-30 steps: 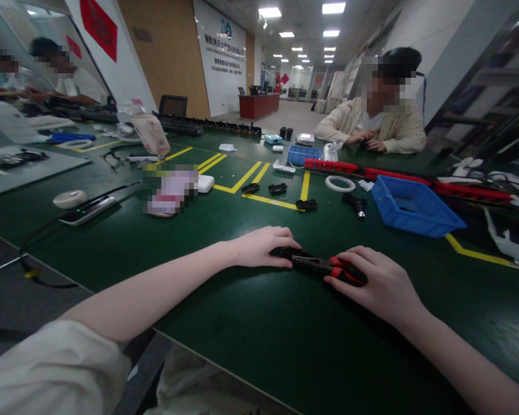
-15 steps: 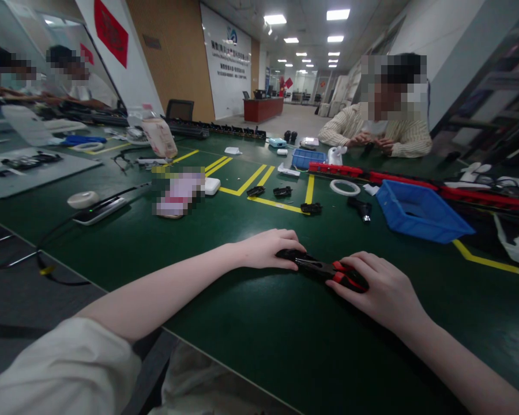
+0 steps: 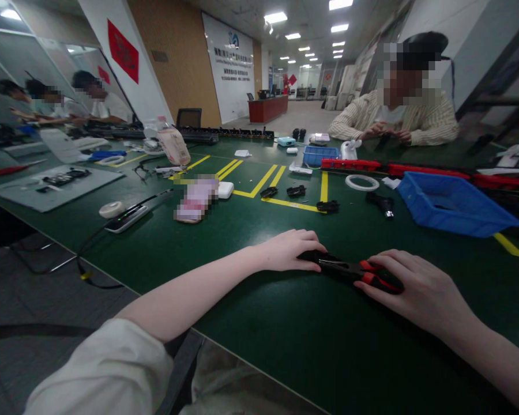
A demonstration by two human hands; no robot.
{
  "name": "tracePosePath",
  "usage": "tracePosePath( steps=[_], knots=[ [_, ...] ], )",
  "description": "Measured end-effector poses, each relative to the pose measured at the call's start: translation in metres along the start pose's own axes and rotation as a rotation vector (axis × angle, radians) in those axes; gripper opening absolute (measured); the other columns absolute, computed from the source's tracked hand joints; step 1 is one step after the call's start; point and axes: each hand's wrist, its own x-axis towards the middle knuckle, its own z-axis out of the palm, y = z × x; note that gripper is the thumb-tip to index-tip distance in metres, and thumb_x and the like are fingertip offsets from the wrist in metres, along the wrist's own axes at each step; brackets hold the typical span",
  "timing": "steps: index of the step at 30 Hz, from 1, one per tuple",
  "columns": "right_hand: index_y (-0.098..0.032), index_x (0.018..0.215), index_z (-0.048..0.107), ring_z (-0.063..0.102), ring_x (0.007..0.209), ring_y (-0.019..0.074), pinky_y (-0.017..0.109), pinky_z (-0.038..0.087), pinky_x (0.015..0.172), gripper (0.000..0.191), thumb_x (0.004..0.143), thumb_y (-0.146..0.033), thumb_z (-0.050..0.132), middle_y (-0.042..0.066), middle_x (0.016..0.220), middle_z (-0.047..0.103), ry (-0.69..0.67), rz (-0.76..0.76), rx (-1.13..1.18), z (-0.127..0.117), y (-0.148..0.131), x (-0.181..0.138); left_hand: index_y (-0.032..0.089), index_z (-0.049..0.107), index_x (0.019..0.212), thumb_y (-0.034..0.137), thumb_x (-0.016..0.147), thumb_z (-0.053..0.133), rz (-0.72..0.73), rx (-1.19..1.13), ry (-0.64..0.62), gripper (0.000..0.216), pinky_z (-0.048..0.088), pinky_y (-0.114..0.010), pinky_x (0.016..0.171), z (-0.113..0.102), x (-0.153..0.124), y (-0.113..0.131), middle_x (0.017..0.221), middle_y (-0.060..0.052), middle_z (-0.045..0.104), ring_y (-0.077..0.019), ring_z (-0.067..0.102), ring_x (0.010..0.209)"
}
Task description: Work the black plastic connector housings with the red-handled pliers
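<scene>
On the green table (image 3: 285, 334) lies a pair of pliers with red and black handles (image 3: 354, 272). My right hand (image 3: 419, 291) is curled over the handles and grips them. My left hand (image 3: 292, 251) rests palm down at the jaw end, its fingers closed over a small black part (image 3: 308, 255) that the pliers' tip meets. Both forearms lie along the table towards me.
A blue bin (image 3: 454, 203) stands at the right, a white ring (image 3: 362, 182) and black clips (image 3: 327, 205) by yellow floor-tape lines (image 3: 259, 183) further back. A person in a striped shirt (image 3: 398, 118) works across the table; others sit far left. A power strip (image 3: 127, 218) lies left.
My hands and the pliers keep the same hold. The view has swung to the left, so everything sits further right in the picture.
</scene>
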Motion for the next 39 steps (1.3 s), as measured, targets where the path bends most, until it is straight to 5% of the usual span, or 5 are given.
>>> tracePosePath(
  steps=[18,39],
  knots=[
    [-0.019,0.093,0.061,0.061,0.072,0.0183,0.032,0.052,0.059,0.034,0.080,-0.050,0.061,0.007,0.088,0.065,0.002,0.002,0.004,-0.001,-0.002,0.000,0.014,0.058,0.118,0.037,0.088,0.062,-0.010,0.027,-0.007,0.038,0.044,-0.031,0.083,-0.002,-0.001,0.005,0.109,-0.009,0.059,-0.0205,0.056,0.099],
    [-0.016,0.105,0.059,0.059,0.091,0.0228,0.038,0.048,0.078,0.044,0.081,-0.053,0.059,0.011,0.102,0.064,-0.019,0.108,-0.018,-0.007,-0.005,-0.002,0.021,0.054,0.122,0.032,0.090,0.059,-0.094,-0.002,-0.049,0.035,0.046,-0.036,0.088,-0.006,-0.004,0.013,0.114,-0.006,0.056,-0.0206,0.055,0.101]
  ],
)
